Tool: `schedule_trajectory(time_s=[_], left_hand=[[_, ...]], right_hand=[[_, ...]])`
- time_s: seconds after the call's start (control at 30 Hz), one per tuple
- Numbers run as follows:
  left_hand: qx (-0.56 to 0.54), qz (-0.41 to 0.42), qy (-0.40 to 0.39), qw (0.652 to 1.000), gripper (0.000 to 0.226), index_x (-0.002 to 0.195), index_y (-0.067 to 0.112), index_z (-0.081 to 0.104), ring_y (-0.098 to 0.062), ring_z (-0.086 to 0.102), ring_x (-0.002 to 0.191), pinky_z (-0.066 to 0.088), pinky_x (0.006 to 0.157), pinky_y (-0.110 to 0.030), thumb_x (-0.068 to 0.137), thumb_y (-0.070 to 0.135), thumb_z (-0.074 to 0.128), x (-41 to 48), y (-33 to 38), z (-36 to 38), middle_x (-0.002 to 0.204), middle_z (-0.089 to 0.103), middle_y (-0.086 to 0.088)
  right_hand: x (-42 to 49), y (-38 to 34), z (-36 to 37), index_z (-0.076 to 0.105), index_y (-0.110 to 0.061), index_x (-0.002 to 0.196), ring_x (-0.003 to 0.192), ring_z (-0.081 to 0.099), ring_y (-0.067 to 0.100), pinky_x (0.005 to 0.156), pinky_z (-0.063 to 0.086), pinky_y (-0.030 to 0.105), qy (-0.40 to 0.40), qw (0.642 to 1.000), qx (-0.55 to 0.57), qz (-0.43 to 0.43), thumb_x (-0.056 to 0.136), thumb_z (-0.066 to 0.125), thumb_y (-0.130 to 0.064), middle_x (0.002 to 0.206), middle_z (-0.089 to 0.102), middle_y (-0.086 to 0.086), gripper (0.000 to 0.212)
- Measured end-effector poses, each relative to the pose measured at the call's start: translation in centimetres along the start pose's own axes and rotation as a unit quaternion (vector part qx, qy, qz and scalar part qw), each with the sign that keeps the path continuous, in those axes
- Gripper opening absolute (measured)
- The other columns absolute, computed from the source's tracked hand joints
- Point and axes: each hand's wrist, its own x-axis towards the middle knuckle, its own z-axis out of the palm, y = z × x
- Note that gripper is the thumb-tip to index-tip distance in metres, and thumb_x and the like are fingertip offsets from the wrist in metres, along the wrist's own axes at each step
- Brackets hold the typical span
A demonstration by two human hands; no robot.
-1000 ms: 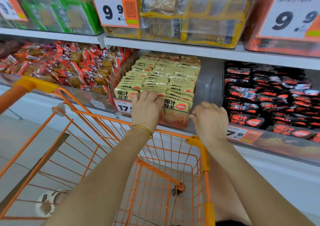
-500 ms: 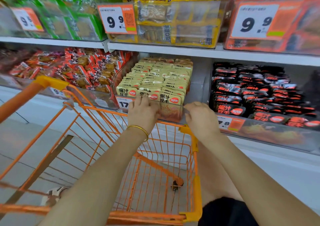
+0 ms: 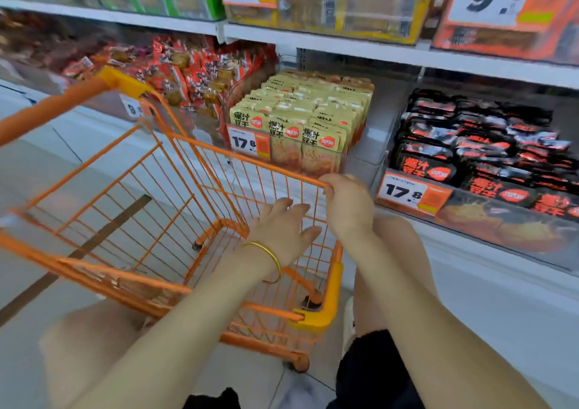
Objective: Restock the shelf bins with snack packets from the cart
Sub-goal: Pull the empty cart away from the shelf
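Observation:
The orange wire cart (image 3: 175, 170) stands against the shelf with no packets visible in its basket. My right hand (image 3: 347, 205) grips the cart's top rim at its right corner. My left hand (image 3: 282, 230), with a gold bangle on the wrist, hangs inside the basket with loose fingers and holds nothing. Behind the cart a clear shelf bin (image 3: 363, 154) holds rows of upright yellow snack packets (image 3: 307, 114), with a 17.8 price tag on its front.
Right of the yellow packets is a bin of black packets (image 3: 488, 145). To the left is a bin of red packets (image 3: 194, 73). An upper shelf (image 3: 344, 45) carries green, yellow and orange packs with 9.9 tags. My bare knees flank the cart's near end.
My left hand left the front yellow packets and dropped into the cart basket. My right hand moved from the bin front to the cart rim. The view pulled back and lower.

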Motion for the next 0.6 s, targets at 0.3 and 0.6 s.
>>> schedule_trajectory(time_s=[0.3,0.6], left_hand=[[-0.167,-0.021,-0.069,0.983,0.021,0.09,0.011,0.06,-0.017,0.056,0.088,0.041,0.071,-0.024,0.096,0.022,0.043,-1.4,-1.6,-1.5,0.092,0.06,-0.003],[-0.205,-0.048,-0.054,0.976,0.035,0.082,0.004,0.061,-0.01,0.041,0.057,0.034,0.06,-0.029,0.093,0.035,0.052,-1.5,-9.7,-4.1,0.061,0.045,0.001]], right_hand=[[0.9,-4.9,3.1,0.058,-0.022,0.12,0.12,0.043,0.029,0.094,0.037,0.038,-0.004,0.998,0.039,0.048,0.088,0.043,0.0,0.126,0.054,0.006,0.041],[3.9,-13.0,7.8,0.049,-0.013,0.124,0.126,0.04,0.031,0.096,0.035,0.044,-0.065,0.997,-0.004,0.037,0.093,0.042,-0.007,0.132,0.049,0.01,0.032]])
